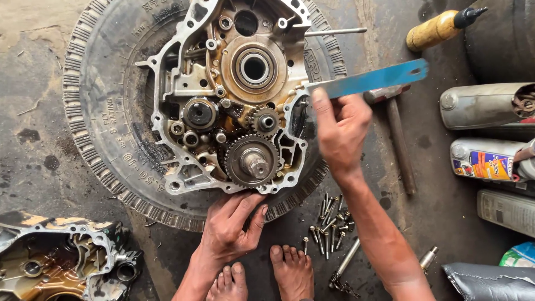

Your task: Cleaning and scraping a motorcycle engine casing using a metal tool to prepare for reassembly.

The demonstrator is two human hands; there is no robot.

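An open engine crankcase [184, 72] with exposed gears and a bearing lies on a worn tyre [95, 83] on the floor. My left hand [231, 226] rests flat against the crankcase's near edge, just below the large gear [252, 161]. My right hand [337, 131] grips a flat blue metal blade [373, 79], whose tip touches the crankcase's right rim. The blade's free end points up to the right.
Another oily engine cover [61, 259] sits at the lower left. Several bolts [331, 223] lie by my bare feet [292, 273]. A hammer [398, 139], a yellow-handled tool [440, 28], cut oil cans [487, 106] and a grey bag [490, 281] crowd the right side.
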